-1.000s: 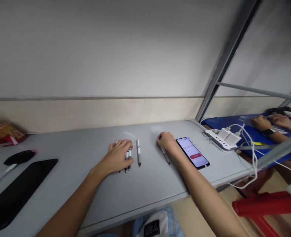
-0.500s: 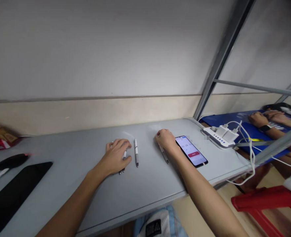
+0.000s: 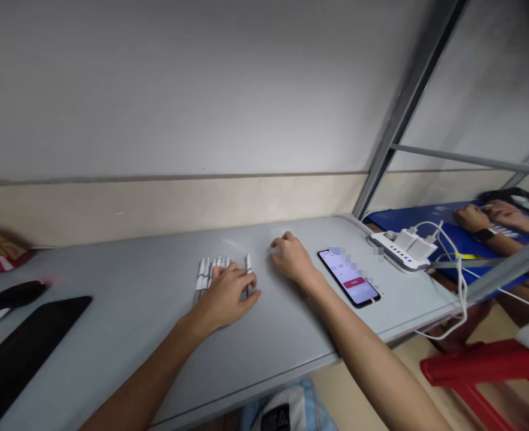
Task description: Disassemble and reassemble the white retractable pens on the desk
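My left hand (image 3: 228, 296) is over a white and grey pen (image 3: 248, 261), its thumb and fingers closed about the pen's lower part. To its left, a row of several similar pens (image 3: 202, 274) lies side by side on the grey desk, partly hidden by the hand. My right hand (image 3: 290, 257) hovers low over the desk, fingers loosely bent and apart, with nothing seen in them. Under its wrist shows the dark tip of another pen (image 3: 304, 293); the rest of that pen is covered. Right of this wrist lies a phone (image 3: 350, 279) with a lit timer screen.
A white power strip (image 3: 399, 251) with chargers and cables stands at the desk's right end, near a metal post (image 3: 408, 108). A black mat (image 3: 30, 353), a dark mouse-shaped object (image 3: 16, 296) and a snack packet (image 3: 1, 251) lie left. Another person's hands (image 3: 471, 216) rest at a blue table.
My left hand has moved right from the row of pens onto the separate pen, uncovering the row. My right hand has shifted slightly left, its fingers now more spread.
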The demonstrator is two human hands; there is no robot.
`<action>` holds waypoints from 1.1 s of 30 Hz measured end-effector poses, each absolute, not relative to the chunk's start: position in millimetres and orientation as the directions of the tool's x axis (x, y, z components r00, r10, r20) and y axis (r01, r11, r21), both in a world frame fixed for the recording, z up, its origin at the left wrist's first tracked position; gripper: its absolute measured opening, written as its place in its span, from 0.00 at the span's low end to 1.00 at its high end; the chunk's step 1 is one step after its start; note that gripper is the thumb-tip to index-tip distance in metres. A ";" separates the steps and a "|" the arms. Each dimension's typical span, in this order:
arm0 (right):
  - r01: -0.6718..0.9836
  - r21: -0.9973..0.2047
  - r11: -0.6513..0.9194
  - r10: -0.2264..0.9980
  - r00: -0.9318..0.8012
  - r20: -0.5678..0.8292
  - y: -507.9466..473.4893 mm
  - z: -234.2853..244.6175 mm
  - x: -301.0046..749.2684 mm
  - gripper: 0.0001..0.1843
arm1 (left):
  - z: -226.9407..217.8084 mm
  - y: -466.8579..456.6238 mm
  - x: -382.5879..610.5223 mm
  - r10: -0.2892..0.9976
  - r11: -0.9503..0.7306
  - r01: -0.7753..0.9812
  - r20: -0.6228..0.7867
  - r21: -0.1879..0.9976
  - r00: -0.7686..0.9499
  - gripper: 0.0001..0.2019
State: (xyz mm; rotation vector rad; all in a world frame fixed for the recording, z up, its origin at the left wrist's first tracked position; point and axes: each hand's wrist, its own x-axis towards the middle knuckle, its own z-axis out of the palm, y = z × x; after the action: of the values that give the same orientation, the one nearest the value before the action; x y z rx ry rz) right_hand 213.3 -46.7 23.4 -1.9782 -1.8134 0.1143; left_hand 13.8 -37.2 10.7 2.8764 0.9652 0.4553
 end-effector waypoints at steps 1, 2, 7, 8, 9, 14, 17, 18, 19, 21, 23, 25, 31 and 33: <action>0.928 -0.368 0.053 0.964 0.049 0.261 -48.0 23.3 210.0 0.19 | 10.5 -37.2 14.3 0.614 -0.789 0.590 0.260 0.169 0.746 0.09; 0.925 -0.354 0.137 0.959 -0.035 0.281 -49.3 23.2 207.1 0.21 | 10.5 -36.8 14.3 0.627 -0.778 0.602 0.269 0.180 0.731 0.08; 0.876 -0.299 0.378 0.894 -0.262 0.363 -52.5 23.1 202.7 0.26 | 15.2 -27.2 5.8 0.672 -0.738 0.622 0.365 0.261 0.645 0.08; 0.869 -0.298 0.395 0.886 -0.274 0.374 -52.3 23.4 203.5 0.23 | 16.3 -24.2 3.2 0.681 -0.730 0.622 0.383 0.284 0.624 0.09; 0.861 -0.302 0.408 0.880 -0.283 0.382 -51.8 24.0 204.6 0.19 | 17.3 -21.2 0.7 0.692 -0.719 0.623 0.399 0.308 0.602 0.10; 0.811 -0.324 0.487 0.850 -0.354 0.391 -52.2 28.0 202.6 0.13 | 16.1 -12.8 -5.3 0.725 -0.686 0.622 0.425 0.378 0.541 0.11; 0.799 -0.301 0.521 0.841 -0.421 0.339 -55.2 27.1 191.9 0.17 | 14.0 -13.9 -5.1 0.693 -0.711 0.638 0.443 0.295 0.568 0.14; 0.815 -0.299 0.497 0.858 -0.408 0.313 -56.0 26.1 188.0 0.16 | 14.0 -14.7 -5.1 0.671 -0.727 0.641 0.452 0.246 0.588 0.14; 0.832 -0.301 0.466 0.879 -0.394 0.270 -56.6 24.9 184.7 0.15 | 14.6 -15.7 -5.2 0.643 -0.745 0.639 0.459 0.190 0.613 0.14; 0.866 -0.316 0.388 0.917 -0.329 0.225 -57.0 23.4 181.1 0.16 | 17.3 -17.7 -5.5 0.582 -0.779 0.623 0.459 0.075 0.672 0.14; 0.843 -0.397 0.364 0.930 -0.306 0.204 -56.8 23.9 181.8 0.18 | 21.1 -19.5 -5.6 0.536 -0.795 0.607 0.454 -0.014 0.712 0.13; 0.744 -0.543 0.391 0.918 -0.357 0.172 -56.6 26.3 185.2 0.19 | 24.6 -20.5 -5.7 0.515 -0.797 0.601 0.453 -0.060 0.728 0.12; 0.604 -0.680 0.416 0.861 -0.501 0.082 -57.7 29.7 188.5 0.25 | 23.2 -19.7 -6.3 0.511 -0.805 0.589 0.425 -0.068 0.747 0.11; 0.705 -0.529 0.472 0.870 -0.470 0.149 -58.3 27.8 186.1 0.23 | 20.0 -20.1 -4.1 0.545 -0.794 0.608 0.429 -0.014 0.721 0.11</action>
State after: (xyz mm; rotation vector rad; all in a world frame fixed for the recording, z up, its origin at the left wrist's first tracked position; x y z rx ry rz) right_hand 186.1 -58.3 27.8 -1.3181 -2.3248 0.5628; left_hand -4.1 -20.1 20.0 3.0557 1.0311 0.6812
